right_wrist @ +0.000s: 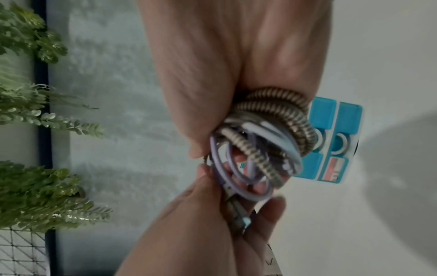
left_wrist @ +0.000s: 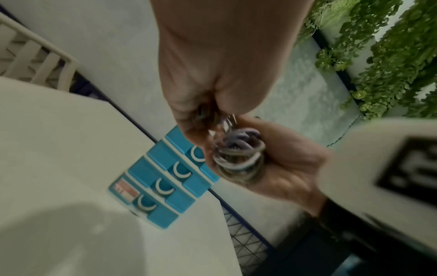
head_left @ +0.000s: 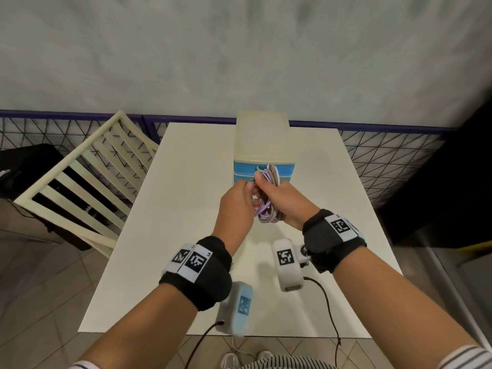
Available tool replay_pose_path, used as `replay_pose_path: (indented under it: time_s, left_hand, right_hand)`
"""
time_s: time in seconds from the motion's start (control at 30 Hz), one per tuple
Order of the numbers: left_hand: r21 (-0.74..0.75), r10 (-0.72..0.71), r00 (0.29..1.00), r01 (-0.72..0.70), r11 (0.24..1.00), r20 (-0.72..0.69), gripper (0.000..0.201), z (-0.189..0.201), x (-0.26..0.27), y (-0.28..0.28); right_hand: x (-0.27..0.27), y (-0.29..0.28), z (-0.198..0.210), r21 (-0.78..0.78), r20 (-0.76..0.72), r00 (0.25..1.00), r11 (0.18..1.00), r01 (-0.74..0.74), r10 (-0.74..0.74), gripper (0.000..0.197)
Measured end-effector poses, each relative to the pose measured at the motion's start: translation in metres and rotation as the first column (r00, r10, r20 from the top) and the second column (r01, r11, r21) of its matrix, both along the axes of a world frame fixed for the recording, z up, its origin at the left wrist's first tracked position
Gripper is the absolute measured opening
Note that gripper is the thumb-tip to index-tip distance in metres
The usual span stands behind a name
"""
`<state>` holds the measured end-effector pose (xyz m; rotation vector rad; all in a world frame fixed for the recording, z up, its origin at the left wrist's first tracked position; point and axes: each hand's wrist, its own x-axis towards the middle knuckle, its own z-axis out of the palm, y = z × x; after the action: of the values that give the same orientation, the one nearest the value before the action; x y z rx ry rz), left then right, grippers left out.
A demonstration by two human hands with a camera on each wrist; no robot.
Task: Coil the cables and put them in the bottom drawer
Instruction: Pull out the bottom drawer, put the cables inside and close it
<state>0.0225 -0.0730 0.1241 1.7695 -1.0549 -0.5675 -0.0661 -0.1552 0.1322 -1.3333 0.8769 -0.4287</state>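
White table (head_left: 186, 209) carries a blue-fronted drawer unit (head_left: 262, 145) at its far edge. Right hand (head_left: 282, 201) grips the coiled cables (head_left: 269, 206) above the table, just near of the unit; left hand (head_left: 234, 209) pinches a cable end.

A cream slatted chair (head_left: 87, 179) stands beside the white table (head_left: 186, 198).

Home patio or balcony, likely — tiled floor (head_left: 40, 302), slatted chair (head_left: 80, 182), mesh railing (head_left: 386, 161), greenery (left_wrist: 378, 56).
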Motion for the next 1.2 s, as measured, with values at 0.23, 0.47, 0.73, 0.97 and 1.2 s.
replay_pose_path:
  time_s: [0.23, 0.47, 0.73, 0.97, 1.2]
  left_hand:
    - [-0.064, 0.14, 0.988, -0.144, 0.988, -0.064, 0.031, -0.008, -0.009, 0.001]
    - [0.167, 0.006, 0.86, 0.092, 0.982, -0.51, 0.05, 0.001, -0.022, -0.005]
    - [0.162, -0.216, 0.9, 0.294, 0.942, -0.377, 0.071, 0.026, -0.005, 0.008]
    - [0.339, -0.445, 0.491, 0.292, 0.894, 0.749, 0.083, 0.019, 0.028, 0.006]
    - [0.351, -0.43, 0.252, 0.303, 0.886, 0.867, 0.053, 0.003, 0.007, -0.003]
  right_hand:
    - [0.009, 0.008, 0.001, -0.079, -0.019, 1.0, 0.997, -0.018, 0.017, 0.036]
    - [0.002, 0.0, -0.005, 0.112, -0.049, 0.999, 0.993, 0.03, -0.024, 0.042]
    - [-0.019, -0.014, 0.003, 0.019, -0.14, 0.989, 0.998, -0.054, 0.056, 0.019]
    - [-0.027, -0.013, 0.013, 0.091, -0.328, 0.868, 0.927, -0.364, 0.373, 0.027]
    - [-0.01, -0.007, 0.016, 0.177, -0.486, 0.674, 0.817, -0.549, 0.557, 0.025]
